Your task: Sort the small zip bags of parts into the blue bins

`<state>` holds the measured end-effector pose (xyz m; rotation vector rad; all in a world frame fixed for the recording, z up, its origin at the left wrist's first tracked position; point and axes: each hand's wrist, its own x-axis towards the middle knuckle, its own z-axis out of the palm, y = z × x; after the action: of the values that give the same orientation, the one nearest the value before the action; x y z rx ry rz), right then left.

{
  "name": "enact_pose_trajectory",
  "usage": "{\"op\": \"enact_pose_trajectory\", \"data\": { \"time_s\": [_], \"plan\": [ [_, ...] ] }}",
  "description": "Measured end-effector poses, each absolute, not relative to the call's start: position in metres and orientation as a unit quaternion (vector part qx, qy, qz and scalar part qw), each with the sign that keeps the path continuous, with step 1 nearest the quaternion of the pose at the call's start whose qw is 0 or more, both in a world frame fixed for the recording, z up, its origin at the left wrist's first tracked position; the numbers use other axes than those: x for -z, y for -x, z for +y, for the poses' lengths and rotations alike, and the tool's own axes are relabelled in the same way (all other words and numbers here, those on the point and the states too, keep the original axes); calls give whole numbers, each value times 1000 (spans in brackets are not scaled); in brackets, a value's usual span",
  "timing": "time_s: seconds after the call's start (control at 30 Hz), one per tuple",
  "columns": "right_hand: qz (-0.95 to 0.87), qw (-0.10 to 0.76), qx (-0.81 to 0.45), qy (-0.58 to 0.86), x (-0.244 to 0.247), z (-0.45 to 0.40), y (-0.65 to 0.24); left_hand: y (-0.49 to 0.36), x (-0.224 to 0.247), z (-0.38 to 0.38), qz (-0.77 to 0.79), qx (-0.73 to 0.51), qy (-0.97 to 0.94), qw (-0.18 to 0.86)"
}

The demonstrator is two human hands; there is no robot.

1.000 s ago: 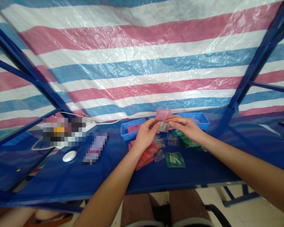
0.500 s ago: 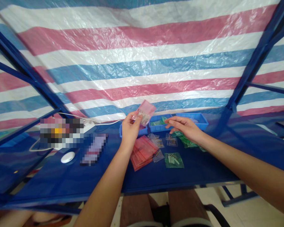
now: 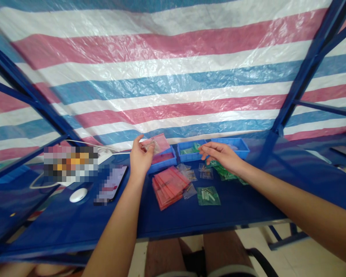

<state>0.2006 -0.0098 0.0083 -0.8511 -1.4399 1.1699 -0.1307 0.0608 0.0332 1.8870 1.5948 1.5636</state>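
Note:
My left hand (image 3: 142,156) grips a pink plastic bag (image 3: 160,142) with small pieces inside, above the left blue bin (image 3: 162,164). Over the front of the right blue bin (image 3: 245,148) is my right hand (image 3: 216,152), its fingers curled and thumb near the fingertips; whether it holds anything is too small to tell. A middle blue bin (image 3: 190,156) holds green bags. Red bags (image 3: 168,186) lie stacked in front of the bins, beside small clear bags (image 3: 206,172). Green bags (image 3: 226,174) lie below my right hand, and one green bag (image 3: 208,196) with pieces lies nearer the front.
On the left are a phone (image 3: 112,184), a white round object (image 3: 78,195) and a power strip with cables (image 3: 103,157). Blue metal posts (image 3: 298,80) stand before a striped sheet. Another person's limb shows at the lower left.
My left hand has moved left and slightly down with the pink bag, uncovering more of the left bin. My right hand stays near the bins. The whole view has shifted slightly.

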Motion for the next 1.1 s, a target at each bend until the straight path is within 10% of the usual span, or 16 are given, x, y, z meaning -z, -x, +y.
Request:
{"op": "enact_pose_trajectory", "data": {
  "time_s": [0.63,1.1],
  "plan": [
    [-627,482,-488,370,-7,-11,-199,128,-31,53,606,-236,-759,25],
    [-653,459,-472,374,-1,-7,-201,146,-30,70,554,-351,-754,24]
  ]
}}
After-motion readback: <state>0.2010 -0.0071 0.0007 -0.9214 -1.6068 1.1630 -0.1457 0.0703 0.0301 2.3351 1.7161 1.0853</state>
